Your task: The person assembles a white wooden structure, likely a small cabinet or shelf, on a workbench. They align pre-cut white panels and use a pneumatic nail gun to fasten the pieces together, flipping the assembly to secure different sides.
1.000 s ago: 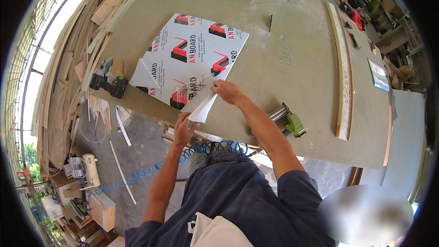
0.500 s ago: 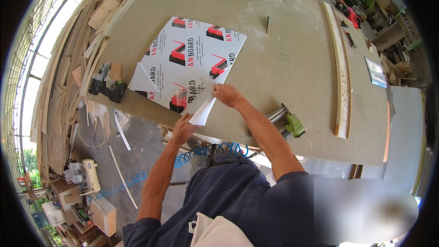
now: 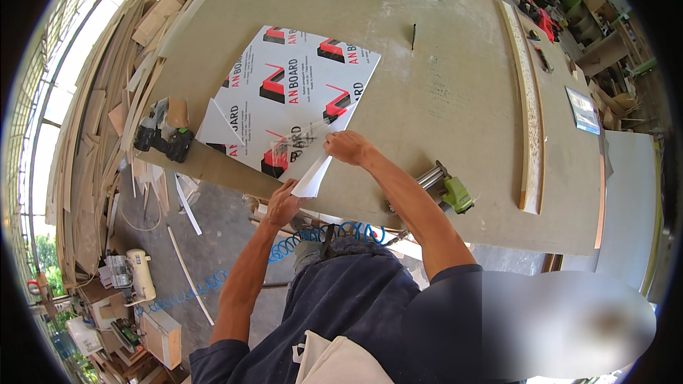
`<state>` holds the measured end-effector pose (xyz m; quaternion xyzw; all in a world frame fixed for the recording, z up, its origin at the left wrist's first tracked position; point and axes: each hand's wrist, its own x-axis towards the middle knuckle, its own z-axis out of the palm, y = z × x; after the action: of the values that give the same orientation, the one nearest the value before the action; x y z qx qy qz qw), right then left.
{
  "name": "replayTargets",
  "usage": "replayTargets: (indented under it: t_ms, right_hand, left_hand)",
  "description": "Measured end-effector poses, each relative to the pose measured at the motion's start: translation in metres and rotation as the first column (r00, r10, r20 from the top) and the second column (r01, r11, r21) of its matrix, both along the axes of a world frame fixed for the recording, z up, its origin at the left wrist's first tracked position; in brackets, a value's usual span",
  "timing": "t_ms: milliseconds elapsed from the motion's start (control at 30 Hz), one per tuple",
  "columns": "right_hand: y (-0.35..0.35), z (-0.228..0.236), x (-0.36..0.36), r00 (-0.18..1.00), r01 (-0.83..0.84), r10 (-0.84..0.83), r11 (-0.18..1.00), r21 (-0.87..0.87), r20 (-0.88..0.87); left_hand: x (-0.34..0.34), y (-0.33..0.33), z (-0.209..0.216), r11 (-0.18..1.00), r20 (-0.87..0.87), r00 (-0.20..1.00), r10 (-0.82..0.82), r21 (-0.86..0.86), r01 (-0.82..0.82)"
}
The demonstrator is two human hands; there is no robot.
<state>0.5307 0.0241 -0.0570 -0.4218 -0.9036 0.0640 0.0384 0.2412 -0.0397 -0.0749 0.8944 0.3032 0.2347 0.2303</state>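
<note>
Though contact partly hidden, right hand (image 3: 347,148) pinches white flap (image 3: 308,183) of printed sheet (image 3: 307,71); left hand (image 3: 283,203) near corner, cannot tell grip.

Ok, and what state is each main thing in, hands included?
Printed sheet: right edge partly folded up, white showing
Right hand: gripping the fold
Left hand: at the near corner, grip unclear
Green tool: lying unheld
Black power tool: lying unheld
Blue hose: coiled
Dark stick: lying flat
Wooden strip: lying flat

We see a wide brown table (image 3: 469,35) — on it lie a printed white board (image 3: 245,92), a black drill (image 3: 162,142) at the left edge, a thin black pen (image 3: 414,37), a green nail gun (image 3: 456,195) near the front and, farther right, a long wooden strip (image 3: 527,128).
</note>
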Motion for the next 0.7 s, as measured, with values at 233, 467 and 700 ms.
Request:
replayTargets:
  t_ms: [233, 467, 700]
  right_hand:
    - [0.008, 0.000, 0.000, 0.996, -0.054, 0.056, 0.998, -0.029, 0.071]
    - [0.009, 0.007, -0.006, 0.992, -0.034, 0.043, 0.997, -0.074, 0.122]
    - [0.002, -0.002, -0.003, 0.996, 0.029, -0.028, 1.000, -0.005, 0.079]
  left_hand:
    - [0.001, -0.003, 0.004, 0.997, -0.041, 0.999, 0.020, -0.076, -0.023]
    - [0.001, -0.005, 0.003, 0.996, -0.026, 0.999, 0.035, -0.083, -0.037]
    - [0.004, -0.003, 0.019, 0.998, -0.026, 1.000, 0.007, -0.056, -0.008]
